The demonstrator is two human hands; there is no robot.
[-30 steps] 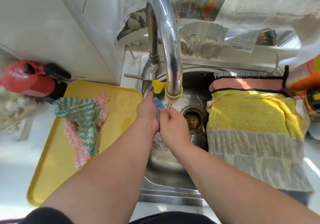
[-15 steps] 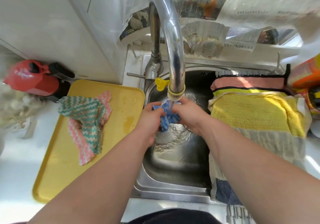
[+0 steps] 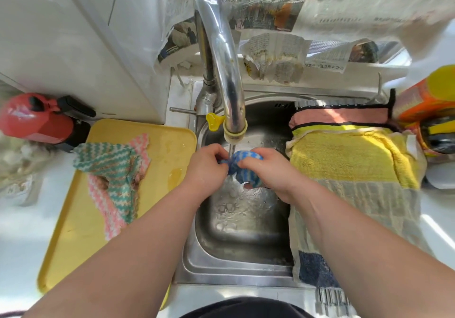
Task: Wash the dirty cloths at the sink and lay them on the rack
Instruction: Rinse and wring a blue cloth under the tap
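Observation:
A blue striped cloth (image 3: 242,163) is bunched between both hands under the running faucet (image 3: 226,71), over the steel sink (image 3: 241,241). My left hand (image 3: 208,167) grips its left end and my right hand (image 3: 269,172) grips its right part. A green and a pink striped cloth (image 3: 113,177) lie crumpled on the yellow tray (image 3: 73,239) left of the sink. On the rack (image 3: 330,295) to the right of the sink lie a yellow cloth (image 3: 349,155), a pink cloth (image 3: 339,118) and a pale checked cloth (image 3: 369,209).
A red appliance (image 3: 37,120) stands at the far left beside a white cabinet (image 3: 73,46). An orange and yellow container (image 3: 428,101) sits at the far right. Newspaper (image 3: 278,56) covers the wall behind the faucet.
My hands have moved apart a little, stretching and turning the blue cloth under the water stream. A second ago they were pressed together with the cloth almost hidden.

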